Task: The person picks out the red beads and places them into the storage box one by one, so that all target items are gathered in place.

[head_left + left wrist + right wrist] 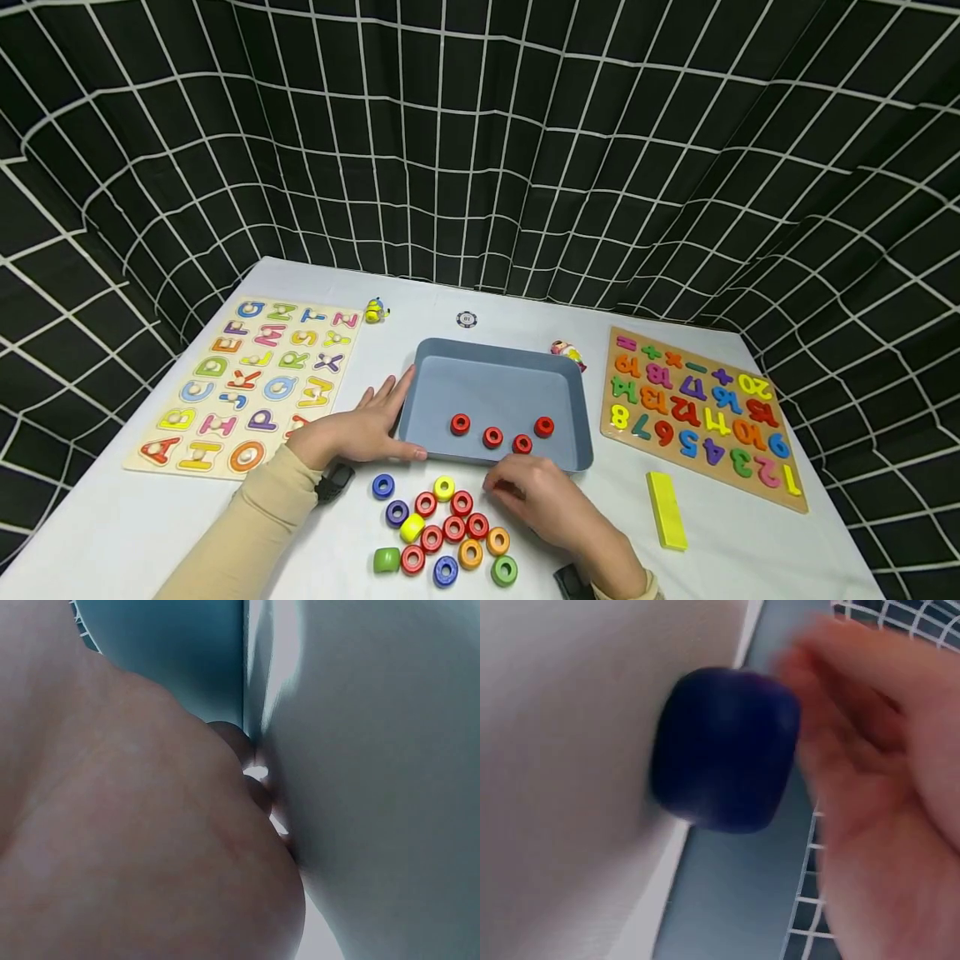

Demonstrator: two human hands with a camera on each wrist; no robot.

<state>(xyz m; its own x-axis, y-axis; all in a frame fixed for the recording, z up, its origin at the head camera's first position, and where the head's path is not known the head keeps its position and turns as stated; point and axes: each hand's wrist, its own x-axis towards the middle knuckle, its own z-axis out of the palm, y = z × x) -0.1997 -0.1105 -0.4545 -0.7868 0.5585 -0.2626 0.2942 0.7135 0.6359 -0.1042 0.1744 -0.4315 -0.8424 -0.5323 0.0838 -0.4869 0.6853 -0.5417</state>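
Observation:
My left hand [358, 433] spreads its straight fingers along the left wall of a grey-blue tray [495, 379], with the thumb at the front left corner. Inside the tray, near its front, lie several red beads [492, 437]. My right hand [536, 496] hovers by the front edge with loosely bent fingers; nothing shows between them. The right wrist view has a dark blue bead [727, 750] on the table side of the fingertips; in the head view the hand seems to hide it. Left of the right hand lie loose beads [453, 528] in red, yellow, blue, orange and green.
An alphabet puzzle board [247, 387] lies at left and a number board [693, 417] at right. A yellow block [666, 511] is below the number board. Behind the tray are two small figures [375, 311] and a round chip [467, 319].

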